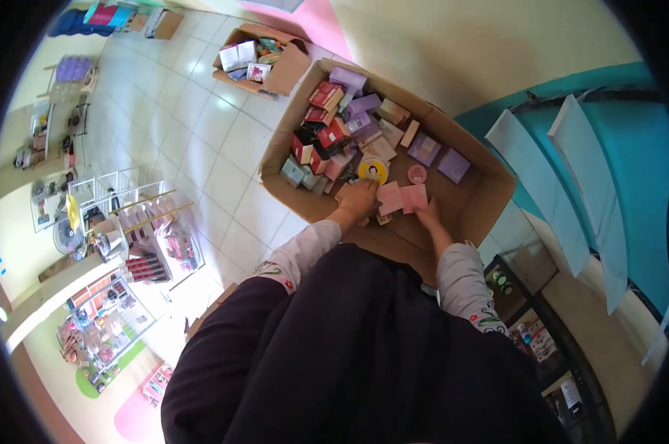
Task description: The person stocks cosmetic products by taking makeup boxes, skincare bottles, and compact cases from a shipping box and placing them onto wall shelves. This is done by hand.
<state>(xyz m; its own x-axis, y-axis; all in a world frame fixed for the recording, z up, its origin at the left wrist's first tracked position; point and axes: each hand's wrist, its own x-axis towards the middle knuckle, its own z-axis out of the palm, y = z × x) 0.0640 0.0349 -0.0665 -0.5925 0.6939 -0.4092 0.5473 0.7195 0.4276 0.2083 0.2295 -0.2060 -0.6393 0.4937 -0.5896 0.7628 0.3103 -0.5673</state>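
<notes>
Both my hands reach into a large open cardboard box point(468, 148) filled with small product boxes. My left hand point(359, 197) is curled low among the boxes, just below a round yellow container point(373, 170) with a face drawing. Its fingers are partly hidden, and what they hold cannot be made out. My right hand point(430, 215) pinches the edge of a pink box point(414, 197). Another pink box point(389, 198) lies between my hands, touching the first. Above them is a round pink container point(417, 175).
Red boxes point(333, 133) and purple boxes point(453, 165) lie in the same carton. A smaller carton point(286, 72) with mixed goods stands on the tiled floor point(227, 148). White shelf panels point(582, 185) are at right, above a dark display cabinet point(553, 348). Wire racks point(131, 185) stand at left.
</notes>
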